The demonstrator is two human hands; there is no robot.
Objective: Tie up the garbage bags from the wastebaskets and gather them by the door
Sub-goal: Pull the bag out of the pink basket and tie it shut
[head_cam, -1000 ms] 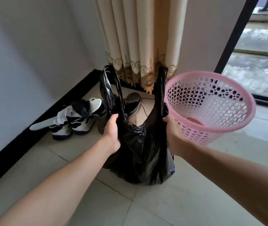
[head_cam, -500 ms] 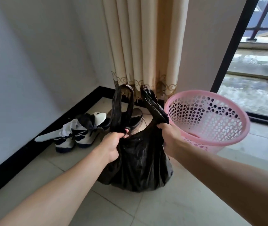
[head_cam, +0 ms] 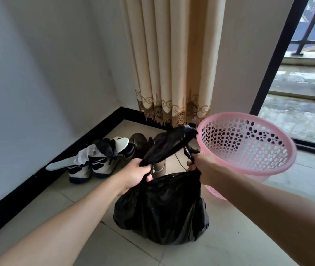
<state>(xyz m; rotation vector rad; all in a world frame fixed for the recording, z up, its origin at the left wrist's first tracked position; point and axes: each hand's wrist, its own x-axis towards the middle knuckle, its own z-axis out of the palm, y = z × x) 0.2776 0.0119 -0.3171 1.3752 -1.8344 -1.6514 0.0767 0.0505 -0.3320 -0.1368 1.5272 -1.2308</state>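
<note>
I report: L hand (head_cam: 136,172) curled tight round one handle of black garbage bag (head_cam: 162,208); R hand (head_cam: 203,167) pinching the other. Bag on floor tiles, lower centre of frame, just beside pink wastebasket (head_cam: 248,146) at right. Shoes (head_cam: 87,164) centre left.

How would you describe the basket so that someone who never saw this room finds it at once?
Start at the glass door on the right and look down to the floor in front of its left edge. The basket stands there, beside the black bag. It is the only pink thing here, round, with walls full of holes.
</note>
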